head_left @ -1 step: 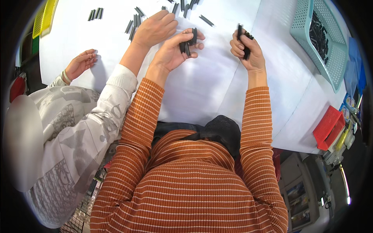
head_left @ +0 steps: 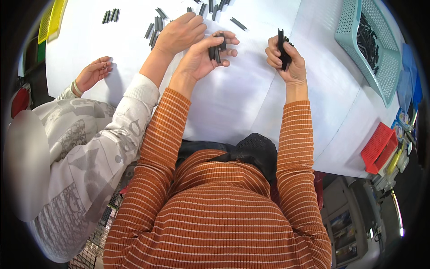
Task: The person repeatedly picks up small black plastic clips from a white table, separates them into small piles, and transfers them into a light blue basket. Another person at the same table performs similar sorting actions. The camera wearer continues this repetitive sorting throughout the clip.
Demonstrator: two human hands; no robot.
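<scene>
Short black grooved strips rest in my left hand, pinned by the thumb while the other fingers curl loosely apart. My right hand is closed around a small bunch of similar black strips; one of them sticks up beyond the fingers. Both hands are raised over the white table, well apart from each other. Further black strips lie scattered on the far part of the table, some partly behind a co-worker's hand.
A co-worker in a pale patterned sleeve sits close at my left, their other hand on the white table. At right stand a light-blue basket of black strips and a red basket. A yellow basket is far left.
The strips in my right hand have turned slightly, and one now stands more upright above the fingers. The strips in my left hand have shifted a little.
</scene>
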